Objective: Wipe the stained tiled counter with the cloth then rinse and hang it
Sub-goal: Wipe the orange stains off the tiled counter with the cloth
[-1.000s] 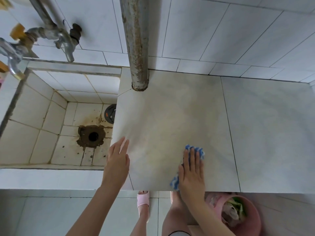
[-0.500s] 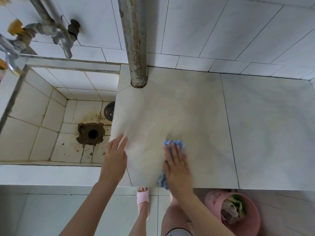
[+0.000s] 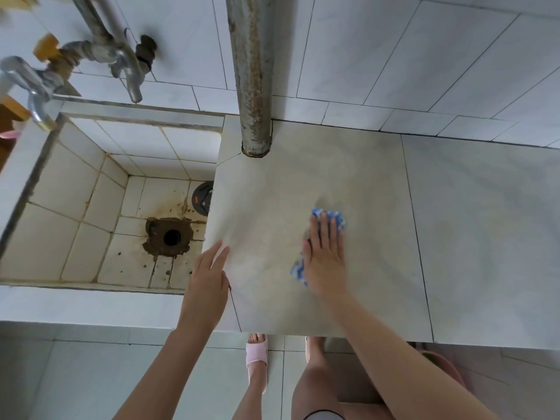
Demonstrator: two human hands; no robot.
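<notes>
A blue and white cloth (image 3: 331, 216) lies flat on the stained tiled counter (image 3: 303, 177), mostly hidden beneath my right hand (image 3: 325, 257), which presses down on it with fingers spread. Only the cloth's far edge and a strip on its left side show. The counter tile looks yellowish and smeared around the cloth. My left hand (image 3: 207, 278) rests flat on the counter's left edge beside the sink, holding nothing.
A tiled sink (image 3: 91, 207) with a rusty drain hole (image 3: 171, 237) sits left of the counter. Two metal taps (image 3: 127, 71) hang above it. A corroded vertical pipe (image 3: 251, 86) meets the counter at the back. A pink bucket (image 3: 445, 366) stands below on the right.
My right hand slid the cloth left, then further from me and to the right across the tile. My left hand stayed on the counter's left edge.
</notes>
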